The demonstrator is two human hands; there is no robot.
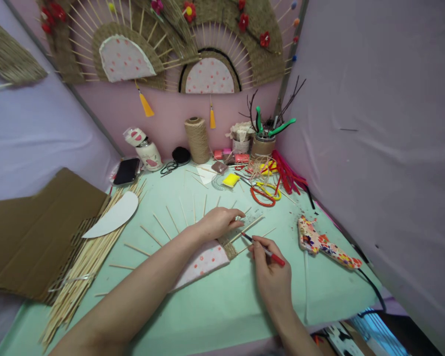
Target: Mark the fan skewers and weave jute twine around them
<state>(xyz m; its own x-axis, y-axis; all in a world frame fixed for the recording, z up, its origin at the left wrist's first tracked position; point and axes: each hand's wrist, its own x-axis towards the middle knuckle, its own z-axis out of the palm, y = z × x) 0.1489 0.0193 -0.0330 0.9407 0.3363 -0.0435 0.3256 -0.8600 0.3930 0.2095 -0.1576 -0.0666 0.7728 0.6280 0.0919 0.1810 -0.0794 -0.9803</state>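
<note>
Currently, right hand (274, 271): fingers pinched around a red-ended pen (270, 254), its tip right by a stick (254, 224) on the right of the half-round fan (203, 262); contact cannot be told.
Left hand (218, 222): reaches right over the fan's far side, fingers loosely bent; whether they grip a stick cannot be told.
Half-round fan: mid-table, spotted cloth showing, partly under the left forearm, more thin sticks (162, 226) spreading far and left.
Right side: flowered glue gun (328, 245).
Far side: twine spool (197, 141), red-handled scissors (263, 201).
Left side: stick bundle (77, 287) beside cardboard (40, 232).
</note>
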